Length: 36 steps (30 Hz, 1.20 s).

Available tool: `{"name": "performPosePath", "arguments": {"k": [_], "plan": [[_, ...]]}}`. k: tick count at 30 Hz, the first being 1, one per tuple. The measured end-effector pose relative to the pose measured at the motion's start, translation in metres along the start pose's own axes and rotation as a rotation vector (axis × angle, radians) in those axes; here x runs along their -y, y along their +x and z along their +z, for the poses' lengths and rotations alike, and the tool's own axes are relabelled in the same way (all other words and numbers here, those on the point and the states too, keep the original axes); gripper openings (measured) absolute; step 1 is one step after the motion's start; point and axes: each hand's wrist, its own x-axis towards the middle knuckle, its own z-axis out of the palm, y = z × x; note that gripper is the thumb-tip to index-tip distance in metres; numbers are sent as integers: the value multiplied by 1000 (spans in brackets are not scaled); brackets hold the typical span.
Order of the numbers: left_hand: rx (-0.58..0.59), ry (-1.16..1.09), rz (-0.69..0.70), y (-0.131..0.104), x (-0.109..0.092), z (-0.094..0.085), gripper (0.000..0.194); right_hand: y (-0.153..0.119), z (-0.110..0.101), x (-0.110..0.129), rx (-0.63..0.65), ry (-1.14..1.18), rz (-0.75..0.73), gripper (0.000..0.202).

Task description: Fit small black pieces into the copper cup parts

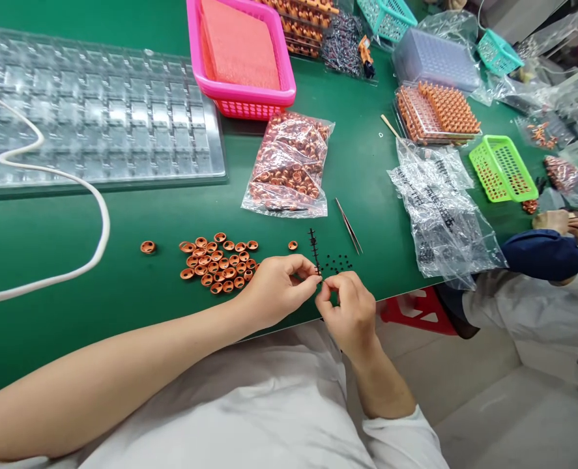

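My left hand (281, 286) pinches the lower end of a thin black plastic strip (314, 247) with short side prongs, like a moulding sprue. Close against it, my right hand (348, 306) has thumb and forefinger pressed together at the strip's bottom end; any small part between them is too small to make out. Tiny black pieces (338, 263) lie scattered just beyond my right hand. Left of my hands is a cluster of copper-coloured rings (219, 260), with a single ring (293, 245) set apart near the strip. Metal tweezers (348, 226) rest to the right.
A clear bag of copper parts (291, 166) lies ahead, below a pink basket (289, 98). A clear moulded tray (98, 117) and white cable (103, 221) occupy the left. Plastic bags (440, 208), a green basket (504, 169) and a co-worker's sleeve (543, 254) are at right.
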Motion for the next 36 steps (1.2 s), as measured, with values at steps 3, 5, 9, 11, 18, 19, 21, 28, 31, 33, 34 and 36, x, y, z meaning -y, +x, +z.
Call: {"name": "performPosePath", "arguments": {"k": [3,5,9,11,18,19,21,28,31,33,34,36], "plan": [[-33,15,13,1,-1,-1,15,1,6,6,-50,-15,46,16],[-47,18,20,2,-1,-2,15,3,9,10,-79,7,90,17],[-70,29,51,0,-2,-2,13,5,16,13,-128,51,158,16],[-86,49,75,-2,-2,-1,13,5,17,9,-164,59,228,14],[-83,20,67,-1,-2,-3,14,-3,-14,-44,-107,119,518,8],[-69,11,59,-1,-2,-3,15,-3,-20,-52,-46,115,522,9],[-36,5,48,0,-1,-4,16,-3,-29,-65,75,101,507,11],[42,20,64,1,-2,-5,16,0,-32,-73,313,68,271,16],[58,53,64,2,-7,-7,16,0,-30,-75,319,44,215,15],[76,79,53,1,-13,-8,16,-1,-29,-78,318,24,184,16],[85,92,44,1,-16,-9,16,-1,-28,-79,314,12,169,16],[114,114,22,-1,-23,-12,17,-1,-27,-81,303,-11,145,16]]}}
